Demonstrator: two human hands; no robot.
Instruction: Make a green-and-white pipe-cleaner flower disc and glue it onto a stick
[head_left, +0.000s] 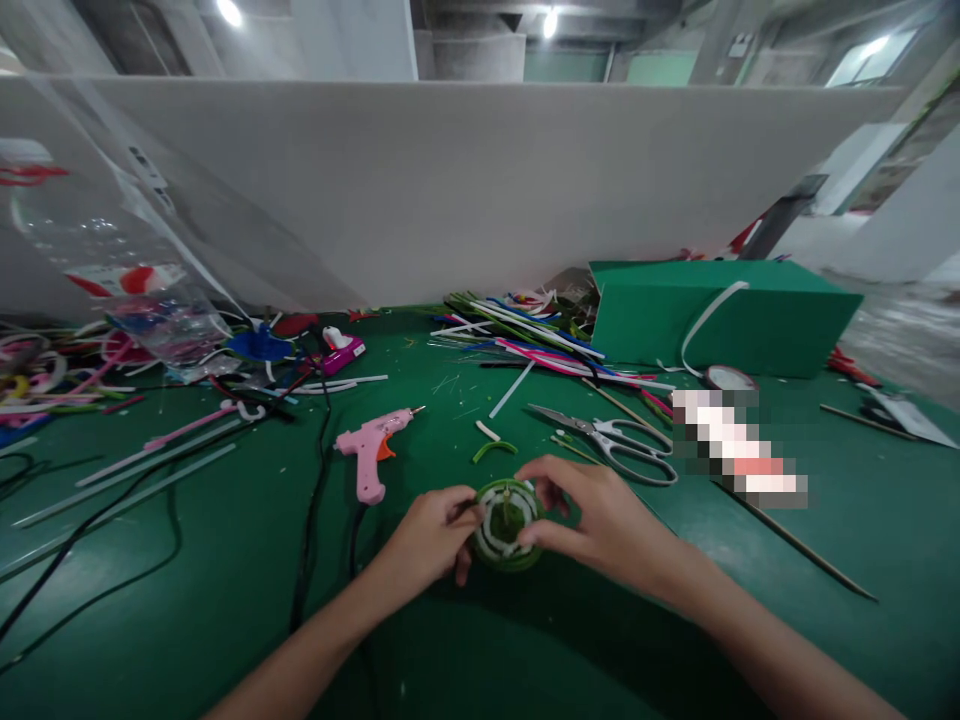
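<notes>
Between my two hands is a small round craft piece (507,560), coiled in rings of green and white pipe cleaner. My left hand (439,530) pinches its left rim, thumb on top and fingers underneath. On the right side, my right hand (592,505) has its thumb at the piece's edge and its index finger curved over the far rim. Just beyond lie a short green pipe cleaner offcut (495,449) and a white offcut (487,431). Grey-handled scissors (611,440) rest beyond my right hand. A pink hot glue gun (373,455) lies to the left, its nozzle pointing away and right.
Bundled pipe cleaners (517,330) lie at the back beside a green box bag (727,320). Glue sticks (150,500) and black cords (313,500) cross the left side. A plastic bottle (82,240) stands far left. A thin wooden stick (810,555) lies at right.
</notes>
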